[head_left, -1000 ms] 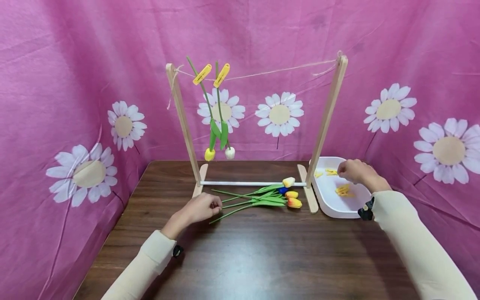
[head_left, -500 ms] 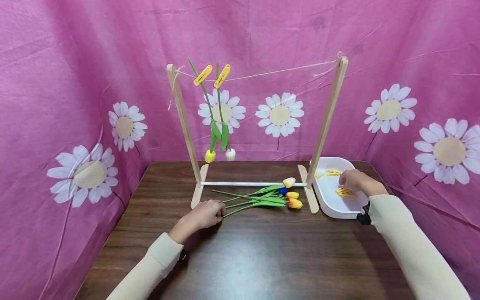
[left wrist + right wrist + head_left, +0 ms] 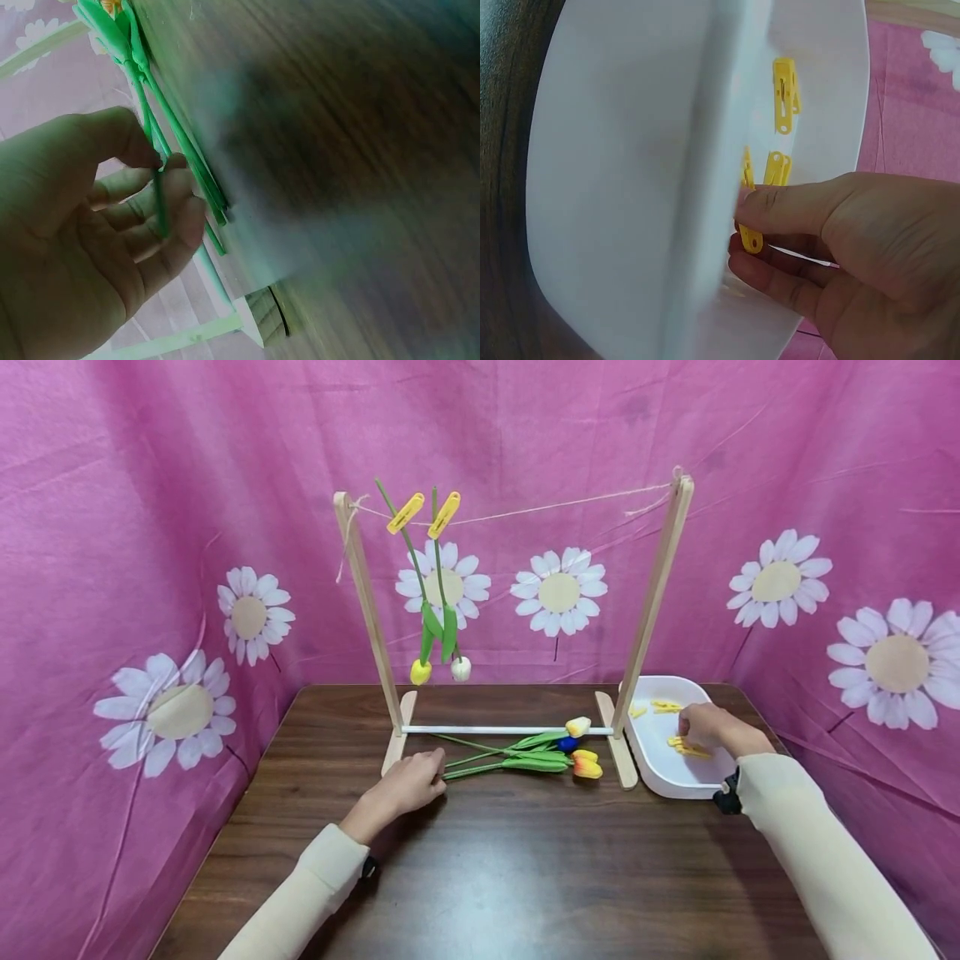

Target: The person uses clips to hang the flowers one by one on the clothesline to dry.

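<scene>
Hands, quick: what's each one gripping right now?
Left hand: pinches a green tulip stem.
Right hand: pinches a yellow clothespin in the white tray.

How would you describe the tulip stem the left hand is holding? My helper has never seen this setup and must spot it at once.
Start at the wooden rack on the dark table. In front of its white bottom bar lies a bunch of tulips. The wanted stem is the one pinched by the left hand; the others lie untouched.
</scene>
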`<action>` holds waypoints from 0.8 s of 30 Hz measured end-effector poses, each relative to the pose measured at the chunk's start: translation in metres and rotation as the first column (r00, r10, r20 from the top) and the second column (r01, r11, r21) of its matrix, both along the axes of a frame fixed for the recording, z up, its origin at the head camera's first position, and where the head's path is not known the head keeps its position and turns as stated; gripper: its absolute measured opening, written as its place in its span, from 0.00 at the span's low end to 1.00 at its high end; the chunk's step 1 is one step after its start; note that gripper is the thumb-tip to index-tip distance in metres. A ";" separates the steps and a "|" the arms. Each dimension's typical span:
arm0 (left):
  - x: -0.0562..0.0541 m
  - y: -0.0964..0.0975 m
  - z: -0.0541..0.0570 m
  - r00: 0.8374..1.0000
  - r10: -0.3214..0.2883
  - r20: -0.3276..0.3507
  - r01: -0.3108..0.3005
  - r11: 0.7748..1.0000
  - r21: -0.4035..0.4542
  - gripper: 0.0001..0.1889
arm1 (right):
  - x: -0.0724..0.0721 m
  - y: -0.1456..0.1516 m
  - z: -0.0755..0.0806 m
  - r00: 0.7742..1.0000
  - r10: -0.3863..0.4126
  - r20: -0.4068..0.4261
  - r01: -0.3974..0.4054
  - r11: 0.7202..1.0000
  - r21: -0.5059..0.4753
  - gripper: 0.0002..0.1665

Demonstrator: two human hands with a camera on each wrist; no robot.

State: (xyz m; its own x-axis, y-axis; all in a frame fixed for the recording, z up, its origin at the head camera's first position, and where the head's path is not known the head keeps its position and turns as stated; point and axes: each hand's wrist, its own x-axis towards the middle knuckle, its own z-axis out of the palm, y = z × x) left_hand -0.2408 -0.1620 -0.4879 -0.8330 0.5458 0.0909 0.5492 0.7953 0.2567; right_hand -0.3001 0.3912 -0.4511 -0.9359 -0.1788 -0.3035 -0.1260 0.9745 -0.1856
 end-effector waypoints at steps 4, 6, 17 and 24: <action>-0.003 -0.002 0.002 1.000 0.020 0.016 -0.021 0.996 0.083 0.04 | 0.000 0.001 0.001 1.000 0.005 0.008 -0.005 1.000 -0.005 0.06; -0.005 -0.003 0.003 0.999 0.025 0.024 -0.028 0.993 0.117 0.03 | 0.000 0.001 0.004 1.000 0.010 0.013 -0.010 1.000 -0.026 0.09; -0.014 -0.009 0.020 0.993 0.018 0.117 -0.065 0.910 0.410 0.08 | 0.002 -0.002 0.009 0.985 0.029 -0.170 -0.046 0.994 -0.097 0.05; -0.014 -0.005 0.030 0.970 0.006 0.244 -0.171 0.731 0.661 0.09 | -0.004 -0.002 0.010 0.969 -0.008 -0.245 -0.026 0.991 -0.134 0.14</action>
